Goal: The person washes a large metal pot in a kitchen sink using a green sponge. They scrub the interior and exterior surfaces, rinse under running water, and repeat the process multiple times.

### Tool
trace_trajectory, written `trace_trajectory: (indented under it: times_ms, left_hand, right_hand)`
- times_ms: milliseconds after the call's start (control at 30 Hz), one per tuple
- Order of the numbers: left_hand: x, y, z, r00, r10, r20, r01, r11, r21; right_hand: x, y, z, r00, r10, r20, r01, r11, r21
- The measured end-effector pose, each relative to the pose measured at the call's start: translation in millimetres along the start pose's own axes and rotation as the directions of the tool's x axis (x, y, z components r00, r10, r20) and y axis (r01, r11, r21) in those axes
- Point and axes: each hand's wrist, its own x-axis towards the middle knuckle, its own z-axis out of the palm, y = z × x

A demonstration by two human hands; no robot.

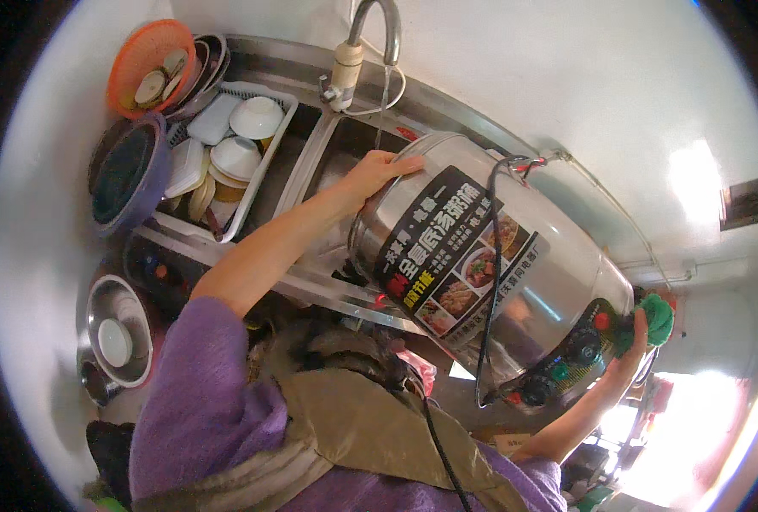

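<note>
A large stainless-steel electric soup barrel [545, 281] lies tilted across the sink, its rim end towards the faucet. My left hand [379, 176] grips it near the rim, thumb along the metal. At the base end, beside the control panel [564, 361] with its knobs, my right hand [631, 339] holds a green scouring pad [659, 320] against the barrel. A black power cord [496, 256] hangs across the printed label on its side. Water runs from the curved metal faucet [391, 32] into the sink basin [340, 153] behind the rim.
A white plastic basket [283, 121] of bowls and dishes stands left of the basin. Beside it are an orange colander [123, 70], a purple basin [158, 166] and stacked metal bowls. Lower left sits a steel bowl [94, 301] with a white bowl inside. A wall pipe [615, 211] runs at right.
</note>
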Motion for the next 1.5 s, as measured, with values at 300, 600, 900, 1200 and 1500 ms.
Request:
trace_trajectory:
  times_ms: [300,600,900,1200,1500]
  left_hand:
    - [5,-17,0,0.998,0.059,0.024,-0.057,0.997,-0.051]
    - [-11,52,3,0.969,0.249,0.000,-0.231,0.901,0.368]
    - [-8,127,13,0.851,0.485,0.203,-0.435,0.433,0.789]
    - [-4,111,24,0.758,0.532,0.377,-0.412,-0.056,0.909]
    - [-11,81,44,0.873,0.372,0.315,-0.334,-0.014,0.942]
  right_hand:
    - [-7,-28,14,0.987,-0.151,-0.063,0.151,0.988,-0.008]
    - [-9,17,-19,0.999,0.034,0.007,-0.034,0.999,0.023]
    - [-44,104,29,0.984,0.102,0.144,-0.099,0.995,-0.024]
    - [-39,225,84,0.839,0.427,0.337,-0.453,0.891,0.000]
    - [-51,339,139,0.480,0.766,0.428,-0.871,0.476,0.123]
